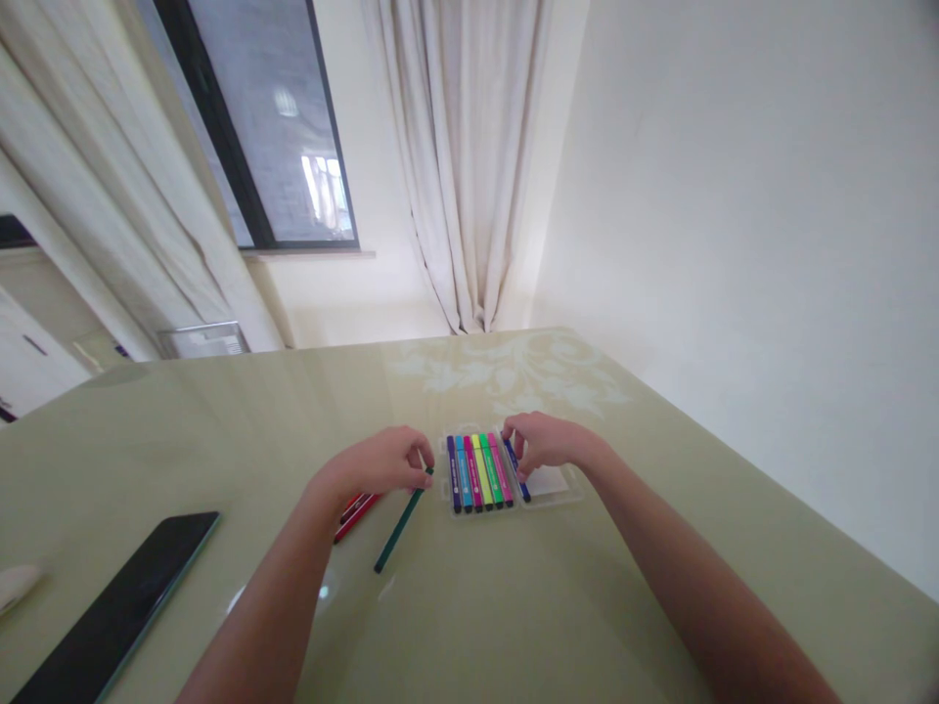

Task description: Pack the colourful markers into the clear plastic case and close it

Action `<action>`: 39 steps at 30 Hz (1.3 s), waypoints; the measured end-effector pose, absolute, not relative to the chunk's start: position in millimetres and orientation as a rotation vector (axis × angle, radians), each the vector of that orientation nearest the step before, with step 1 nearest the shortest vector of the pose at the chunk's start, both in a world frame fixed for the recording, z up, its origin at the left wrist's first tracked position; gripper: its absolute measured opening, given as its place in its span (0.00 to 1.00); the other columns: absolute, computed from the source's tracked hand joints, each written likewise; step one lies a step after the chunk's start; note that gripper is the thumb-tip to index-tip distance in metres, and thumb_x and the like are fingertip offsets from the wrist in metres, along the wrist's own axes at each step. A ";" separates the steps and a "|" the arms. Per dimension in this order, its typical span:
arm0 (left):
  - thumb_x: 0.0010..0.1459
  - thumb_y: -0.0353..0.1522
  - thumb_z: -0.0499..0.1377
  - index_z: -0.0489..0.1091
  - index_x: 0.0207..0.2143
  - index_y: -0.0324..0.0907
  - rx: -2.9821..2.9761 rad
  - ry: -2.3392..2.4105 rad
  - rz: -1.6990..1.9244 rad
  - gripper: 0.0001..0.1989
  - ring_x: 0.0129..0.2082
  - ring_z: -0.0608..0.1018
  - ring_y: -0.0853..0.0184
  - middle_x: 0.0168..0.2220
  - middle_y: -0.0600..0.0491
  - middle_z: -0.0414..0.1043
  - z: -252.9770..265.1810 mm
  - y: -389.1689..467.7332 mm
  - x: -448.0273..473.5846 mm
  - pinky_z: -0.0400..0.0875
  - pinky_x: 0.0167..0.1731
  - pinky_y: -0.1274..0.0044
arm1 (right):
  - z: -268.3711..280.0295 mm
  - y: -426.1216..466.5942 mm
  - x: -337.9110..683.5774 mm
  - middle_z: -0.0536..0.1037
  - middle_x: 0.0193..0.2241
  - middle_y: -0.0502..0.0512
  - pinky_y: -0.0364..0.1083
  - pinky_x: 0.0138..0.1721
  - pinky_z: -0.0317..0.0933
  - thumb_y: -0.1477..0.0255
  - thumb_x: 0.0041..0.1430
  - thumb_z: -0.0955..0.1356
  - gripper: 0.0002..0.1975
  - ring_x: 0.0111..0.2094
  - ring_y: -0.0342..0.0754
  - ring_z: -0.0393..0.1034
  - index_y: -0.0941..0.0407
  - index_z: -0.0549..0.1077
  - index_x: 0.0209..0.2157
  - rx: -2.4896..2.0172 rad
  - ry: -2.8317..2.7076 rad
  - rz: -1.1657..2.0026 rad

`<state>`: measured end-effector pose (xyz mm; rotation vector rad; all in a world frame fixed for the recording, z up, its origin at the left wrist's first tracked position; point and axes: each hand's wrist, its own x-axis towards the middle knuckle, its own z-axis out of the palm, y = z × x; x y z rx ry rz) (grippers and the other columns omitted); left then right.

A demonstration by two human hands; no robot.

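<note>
A clear plastic marker case [572,497] lies open on the table, with several coloured markers side by side in its left half, among them a yellow marker [482,472]. My left hand [388,460] is left of the case, its fingertips pinching the upper end of a dark green marker [400,533] that slants down toward me. Over the case's right half, my right hand [541,442] has thumb and finger at the two ends of a dark blue marker [517,471]. Partly hidden under my left wrist are red markers [357,514].
A black tablet or large phone [121,606] lies at the table's left, with a white rounded object [16,585] beyond it at the frame edge. The pale green glossy table [469,626] meets a white wall on the right. Curtains [469,166] and a window stand behind.
</note>
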<state>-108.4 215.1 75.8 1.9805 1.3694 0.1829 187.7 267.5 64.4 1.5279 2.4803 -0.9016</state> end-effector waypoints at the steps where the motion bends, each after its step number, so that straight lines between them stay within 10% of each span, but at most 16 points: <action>1: 0.50 0.40 0.63 0.78 0.38 0.44 1.949 1.307 0.232 0.14 0.32 0.81 0.62 0.32 0.53 0.81 79.4 214.2 -107.3 0.71 0.31 0.76 | 63.0 267.1 186.2 0.82 0.35 0.53 0.44 0.31 0.64 0.66 0.35 0.81 0.36 0.35 0.52 0.77 0.56 0.72 0.49 1.533 2.486 -0.866; 10: 0.52 0.45 0.67 0.76 0.41 0.39 1.563 1.071 0.683 0.21 0.38 0.81 0.63 0.37 0.48 0.80 81.4 211.0 -72.4 0.76 0.42 0.71 | 73.3 259.3 176.7 0.82 0.36 0.54 0.45 0.35 0.62 0.71 0.39 0.80 0.31 0.40 0.55 0.76 0.54 0.76 0.49 1.573 2.502 -0.572; 16: 0.49 0.45 0.69 0.76 0.39 0.38 1.406 1.051 0.879 0.22 0.37 0.81 0.64 0.36 0.48 0.79 58.7 217.6 -50.4 0.77 0.42 0.70 | 93.7 250.1 173.8 0.81 0.33 0.54 0.43 0.33 0.65 0.62 0.61 0.68 0.15 0.32 0.47 0.76 0.56 0.78 0.44 1.305 2.719 -1.351; 23: 0.57 0.44 0.64 0.72 0.50 0.40 1.482 1.047 0.994 0.23 0.40 0.81 0.62 0.43 0.46 0.78 41.3 221.4 -40.1 0.76 0.44 0.69 | 85.9 253.8 169.3 0.77 0.24 0.48 0.40 0.25 0.57 0.65 0.52 0.73 0.12 0.25 0.44 0.70 0.58 0.78 0.35 1.293 2.773 -1.390; 30: 0.62 0.35 0.58 0.71 0.57 0.47 2.353 1.195 0.540 0.20 0.60 0.70 0.54 0.60 0.47 0.70 18.1 220.2 -38.5 0.62 0.62 0.61 | 74.3 264.2 182.0 0.79 0.22 0.49 0.42 0.28 0.61 0.66 0.53 0.73 0.23 0.27 0.47 0.75 0.59 0.71 0.49 1.679 2.645 -1.230; 39: 0.57 0.33 0.62 0.71 0.58 0.46 2.413 1.217 0.287 0.25 0.61 0.69 0.57 0.63 0.48 0.67 24.6 228.9 -69.6 0.60 0.63 0.67 | 58.4 268.6 174.6 0.80 0.23 0.50 0.43 0.32 0.63 0.66 0.54 0.75 0.23 0.30 0.49 0.78 0.59 0.71 0.50 1.775 2.581 -0.946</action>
